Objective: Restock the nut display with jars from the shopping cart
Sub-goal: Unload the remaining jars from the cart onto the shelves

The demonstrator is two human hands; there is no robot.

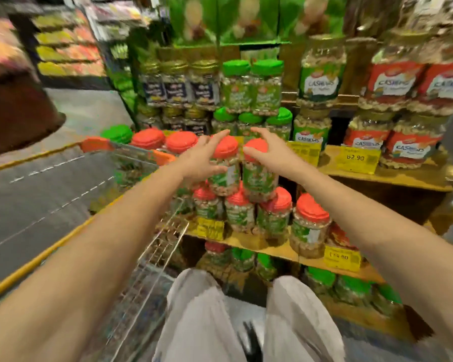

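Two red-lidded nut jars stand side by side on top of a row of red-lidded jars (272,215) on the wooden display shelf (249,242). My left hand (203,158) grips the left jar (224,176), fingers over its lid and thumb across its front. Around the lid of the right jar (259,178) curls my right hand (271,152). To the left is the wire shopping cart (154,246), with several red-lidded jars (148,138) and a green-lidded jar (117,133) in it.
Green-lidded jars (251,84) and large cashew jars (392,84) fill the shelves above and to the right. Yellow price tags (357,158) hang on the shelf edges. More jars sit on the lowest shelf (319,280). My legs stand close to the display. Grey aisle floor (37,194) lies left.
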